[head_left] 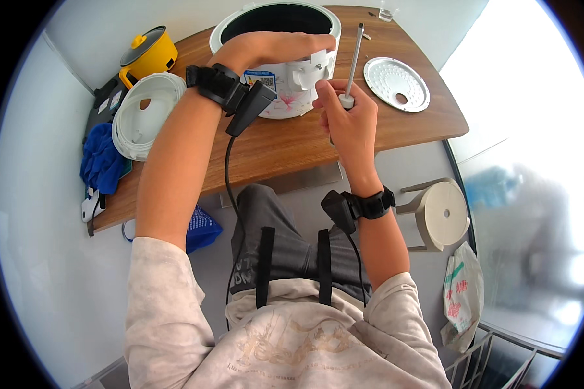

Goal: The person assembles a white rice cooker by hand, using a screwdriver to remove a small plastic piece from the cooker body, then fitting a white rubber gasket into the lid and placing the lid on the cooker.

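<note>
My right hand (355, 118) grips silver-shafted metal screwdriver (355, 61) | left hand (272, 49) across white, flower-printed cylindrical shell (292, 89), grip unclear | weak bracing could let it swivel

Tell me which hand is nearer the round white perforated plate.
Right. The right hand, gripping a screwdriver, is just left of the plate; the left hand is farther left, at the white appliance.

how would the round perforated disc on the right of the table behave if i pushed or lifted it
The disc looks thin and flat, probably stiff when lifted. Its many holes suggest it's fairly light. Lying flat on the table, it would likely slide rather than tip.
</note>
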